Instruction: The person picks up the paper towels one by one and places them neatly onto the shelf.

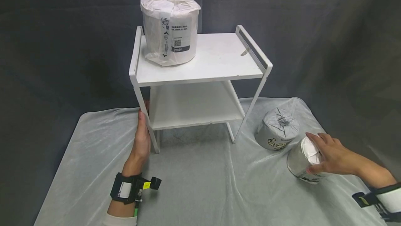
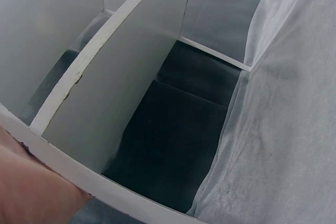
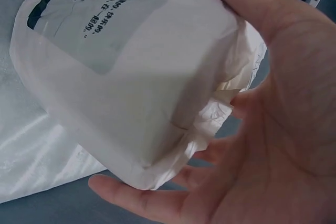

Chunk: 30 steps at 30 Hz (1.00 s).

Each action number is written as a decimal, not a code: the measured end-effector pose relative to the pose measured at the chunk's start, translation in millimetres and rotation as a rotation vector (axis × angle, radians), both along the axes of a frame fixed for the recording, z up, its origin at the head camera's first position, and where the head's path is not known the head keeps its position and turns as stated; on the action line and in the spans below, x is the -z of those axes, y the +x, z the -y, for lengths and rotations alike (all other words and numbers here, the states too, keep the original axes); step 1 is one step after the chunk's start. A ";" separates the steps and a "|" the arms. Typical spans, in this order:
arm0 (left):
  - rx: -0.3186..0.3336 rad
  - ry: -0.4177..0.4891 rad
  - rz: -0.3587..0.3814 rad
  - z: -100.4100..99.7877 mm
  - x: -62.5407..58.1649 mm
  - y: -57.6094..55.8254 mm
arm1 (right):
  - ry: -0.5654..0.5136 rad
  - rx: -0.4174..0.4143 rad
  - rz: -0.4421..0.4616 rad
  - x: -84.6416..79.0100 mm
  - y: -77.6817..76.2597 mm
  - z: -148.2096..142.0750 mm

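A two-tier white shelf (image 1: 200, 102) stands on the cloth-covered table. My left hand (image 1: 142, 139) holds its left side frame by the leg, with the leg between thumb and fingers; the left wrist view shows part of this hand (image 2: 37, 187) against the frame. At the right, my right hand (image 1: 336, 154) grips a paper-wrapped toilet roll (image 1: 299, 163) by its upper end, thumb on the near side. In the right wrist view, the fingers spread round the crumpled end of this roll (image 3: 136, 82). It looks tilted; whether it touches the table I cannot tell.
Another wrapped toilet roll (image 1: 277, 130) stands just behind the gripped one, right of the shelf. On the top tier, at the left, sits a larger-looking wrapped roll (image 1: 185, 27). The grey cloth (image 1: 194, 187) covers the table; a dark curtain (image 1: 313, 38) hangs behind.
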<state>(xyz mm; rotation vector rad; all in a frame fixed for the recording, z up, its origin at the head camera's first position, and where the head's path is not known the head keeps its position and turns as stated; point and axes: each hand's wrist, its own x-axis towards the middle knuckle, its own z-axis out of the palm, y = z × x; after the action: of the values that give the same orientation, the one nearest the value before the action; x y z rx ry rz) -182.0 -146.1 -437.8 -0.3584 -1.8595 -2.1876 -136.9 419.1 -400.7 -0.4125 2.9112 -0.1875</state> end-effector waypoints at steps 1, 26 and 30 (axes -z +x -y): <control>0.001 0.001 -0.001 0.0 0.0 -0.1 | -0.001 0.001 -0.003 0.4 -0.3 0.0; -0.007 -0.023 -0.011 -1.6 -2.2 -2.1 | 0.005 0.050 -0.017 7.2 -6.5 -0.1; -0.016 -0.033 -0.004 -2.0 -2.9 -1.6 | 0.007 0.046 -0.032 8.2 -6.5 -0.8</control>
<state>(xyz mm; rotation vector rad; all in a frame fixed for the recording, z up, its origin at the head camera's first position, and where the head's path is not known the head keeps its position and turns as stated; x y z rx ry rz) -183.7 -144.1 -434.9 -0.3520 -1.8921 -2.1463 -143.4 419.9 -408.9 -0.3507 2.9542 -0.1783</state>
